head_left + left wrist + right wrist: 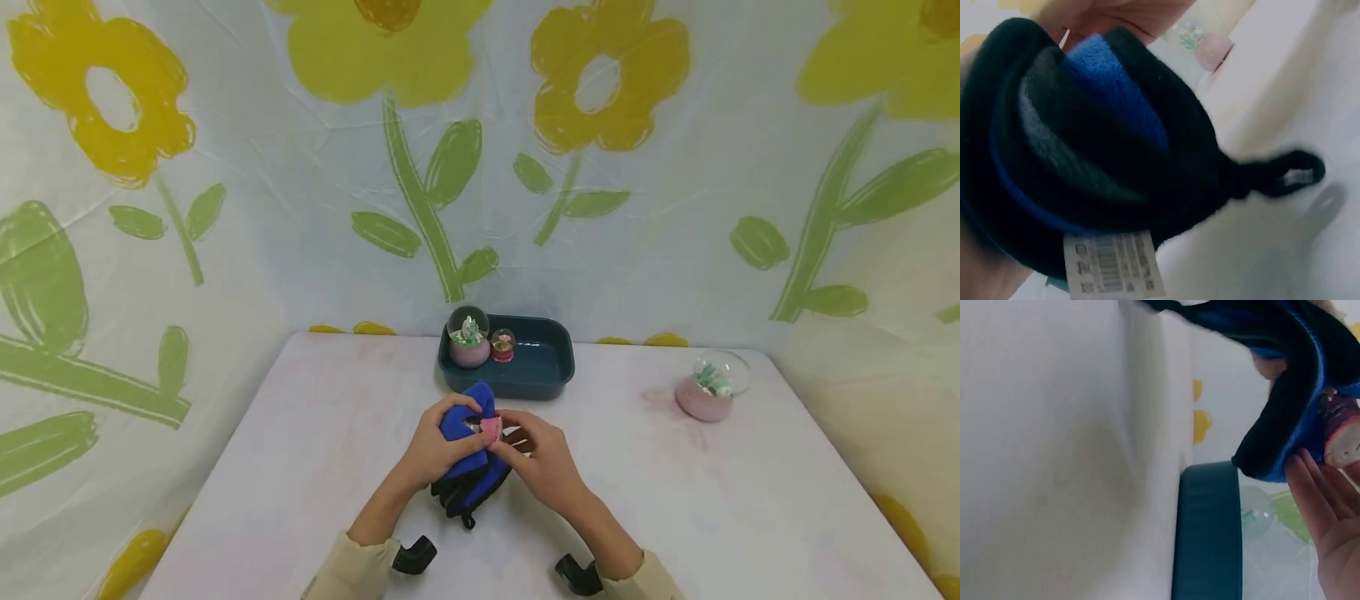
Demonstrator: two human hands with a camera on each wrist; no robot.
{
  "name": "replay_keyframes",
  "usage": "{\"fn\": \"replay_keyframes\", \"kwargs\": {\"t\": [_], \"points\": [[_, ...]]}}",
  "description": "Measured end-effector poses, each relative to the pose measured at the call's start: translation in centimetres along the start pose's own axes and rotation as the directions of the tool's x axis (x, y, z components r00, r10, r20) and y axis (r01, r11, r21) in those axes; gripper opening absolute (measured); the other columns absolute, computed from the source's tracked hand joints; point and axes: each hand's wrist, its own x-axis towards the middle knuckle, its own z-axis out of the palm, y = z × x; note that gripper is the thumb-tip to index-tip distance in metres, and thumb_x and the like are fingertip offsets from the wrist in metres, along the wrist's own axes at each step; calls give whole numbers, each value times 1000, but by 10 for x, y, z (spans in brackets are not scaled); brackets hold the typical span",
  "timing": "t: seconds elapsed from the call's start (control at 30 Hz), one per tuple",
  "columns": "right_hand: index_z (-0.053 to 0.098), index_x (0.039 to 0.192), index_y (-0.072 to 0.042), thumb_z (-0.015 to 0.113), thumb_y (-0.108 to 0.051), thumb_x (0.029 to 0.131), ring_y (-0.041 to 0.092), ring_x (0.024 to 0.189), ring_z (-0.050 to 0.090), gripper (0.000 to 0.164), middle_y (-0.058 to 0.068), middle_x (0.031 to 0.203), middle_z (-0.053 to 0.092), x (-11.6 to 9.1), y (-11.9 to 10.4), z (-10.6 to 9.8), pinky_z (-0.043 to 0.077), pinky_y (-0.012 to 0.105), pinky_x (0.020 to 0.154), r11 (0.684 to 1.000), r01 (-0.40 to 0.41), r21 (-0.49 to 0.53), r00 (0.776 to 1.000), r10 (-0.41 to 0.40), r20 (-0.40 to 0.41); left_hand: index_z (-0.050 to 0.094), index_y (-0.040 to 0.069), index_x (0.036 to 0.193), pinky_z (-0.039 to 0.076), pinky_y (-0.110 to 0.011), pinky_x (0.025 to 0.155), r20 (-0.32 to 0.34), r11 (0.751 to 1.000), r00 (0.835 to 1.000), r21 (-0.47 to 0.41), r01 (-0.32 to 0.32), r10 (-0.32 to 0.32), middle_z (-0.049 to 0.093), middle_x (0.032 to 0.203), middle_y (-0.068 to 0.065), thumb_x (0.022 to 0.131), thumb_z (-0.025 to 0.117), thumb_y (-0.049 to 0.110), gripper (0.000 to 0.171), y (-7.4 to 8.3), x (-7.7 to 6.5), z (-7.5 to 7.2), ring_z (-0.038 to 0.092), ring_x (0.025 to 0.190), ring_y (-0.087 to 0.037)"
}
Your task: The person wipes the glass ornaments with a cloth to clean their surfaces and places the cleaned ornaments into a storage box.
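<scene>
In the head view my left hand (444, 440) grips a folded blue cloth (453, 427) with black edging, its thumb reaching onto a small pink-based snow globe (491, 430). The cloth wraps part of the globe and hides most of its dome. My right hand (546, 457) pinches the globe's base from the right between thumb and fingers. In the right wrist view the base (1342, 447) shows a whitish underside and red rim, near the right hand's fingers (1310, 494). A black loop (1300, 178) and white printed label (1113, 265) hang from the cloth in the left wrist view.
Behind the hands stands a dark teal tray (557, 379), holding a pink-based snow globe (469, 353) and a small red-based one (502, 346) at its left end. Another pink-based snow globe (703, 402) stands on the white table (750, 500) at right.
</scene>
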Motion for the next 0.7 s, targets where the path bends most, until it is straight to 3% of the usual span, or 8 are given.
{"fn": "replay_keyframes", "kwargs": {"t": [0.13,0.2,0.27,0.47,0.7], "points": [[55,129,5,79,6,75,25,79,67,59,20,123,58,-2,4,2,57,42,65,991,135,-3,991,-135,0,57,16,116,52,-45,82,4,999,1000,-45,19,-19,50,128,-16,86,74,22,36,-1,-3,-3,52,108,-37],[55,130,3,78,6,76,22,79,66,58,17,124,58,-3,10,2,57,39,64,984,175,-23,985,-174,6,56,15,117,53,-45,80,6,997,999,-71,34,-34,50,126,-17,86,74,22,36,-3,-2,-3,54,106,-36],[56,130,0,76,3,80,19,80,66,53,13,121,60,-4,15,2,57,35,65,987,156,-42,988,-156,12,57,18,116,54,-44,78,7,997,1000,-74,28,-27,51,124,-16,86,74,23,36,-8,-1,-2,55,104,-34],[57,128,-9,71,-16,89,15,84,65,42,5,116,63,-2,13,-1,56,29,69,999,-37,-31,999,38,22,58,24,116,52,-46,81,-4,1000,1000,-2,12,-12,50,128,-12,84,76,28,37,-8,2,1,52,109,-35],[53,134,-6,76,0,81,18,80,65,58,9,122,59,-6,15,0,57,33,64,993,111,-29,993,-109,50,58,23,117,52,-46,80,10,999,999,-12,48,-48,49,129,-14,83,76,25,38,-6,-1,1,52,109,-37]]}}
